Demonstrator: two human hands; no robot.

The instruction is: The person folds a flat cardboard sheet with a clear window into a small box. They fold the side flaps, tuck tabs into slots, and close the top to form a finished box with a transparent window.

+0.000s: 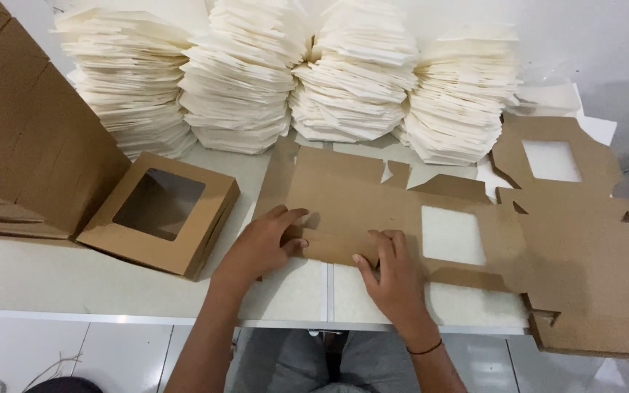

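Nearest: left hand (262, 246) and right hand (391, 271), a little apart, fingers spread and flat, pressing a folded flap of the flat box blank (373, 211), gripping nothing. The blank, brown card with a clear window, lies on the white table (52, 280) directly before the person; judged light, stiff along its panels, easily creased, best held at flap edges near the score lines. Left: one assembled window box (160, 215). Right: spare blanks (584, 247). Farthest: four stacks of cream paper liners (293, 73).
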